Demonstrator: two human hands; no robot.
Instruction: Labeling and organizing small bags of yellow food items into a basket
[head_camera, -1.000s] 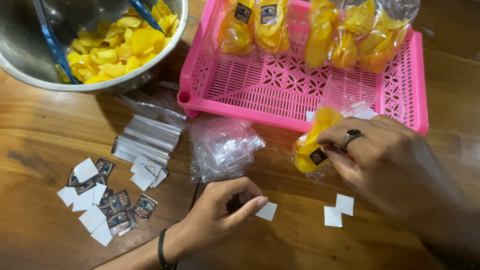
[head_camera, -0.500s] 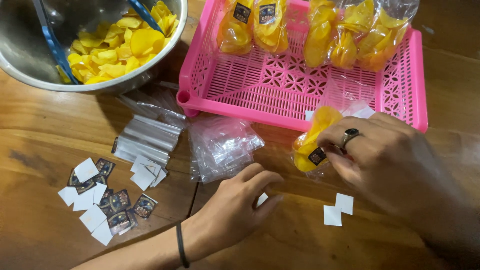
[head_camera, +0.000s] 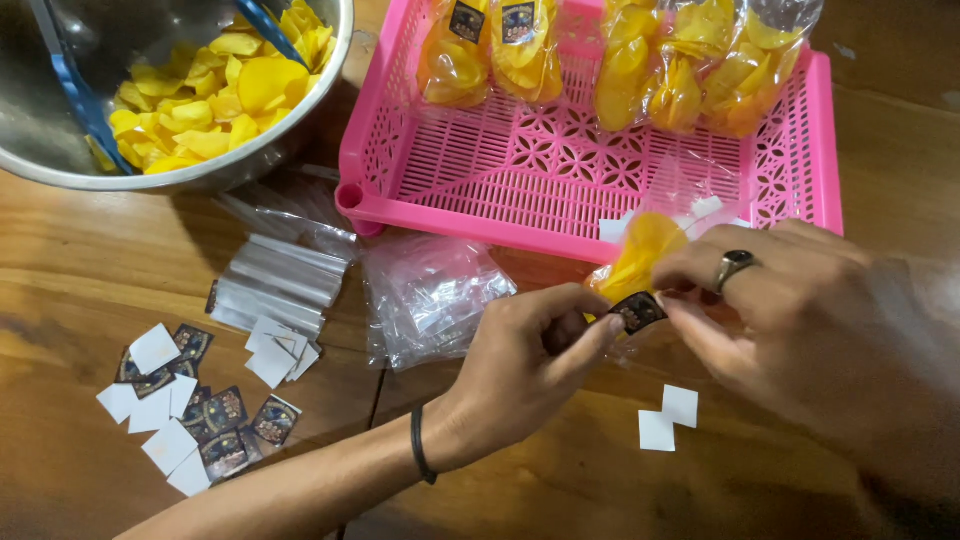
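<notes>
The left hand has come up off the bench to pinch the small dark label onto the clear bag of yellow chips gripped by the right hand, at the pink plastic basket's six-o'clock rim; five filled bags lie inside, loose chips remain at ten o'clock.

Glossy brown wooden table

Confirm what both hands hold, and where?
Both the left hand and right hand pinch the small clear plastic bag of yellow chips at its lower end, by the dark label.
</notes>
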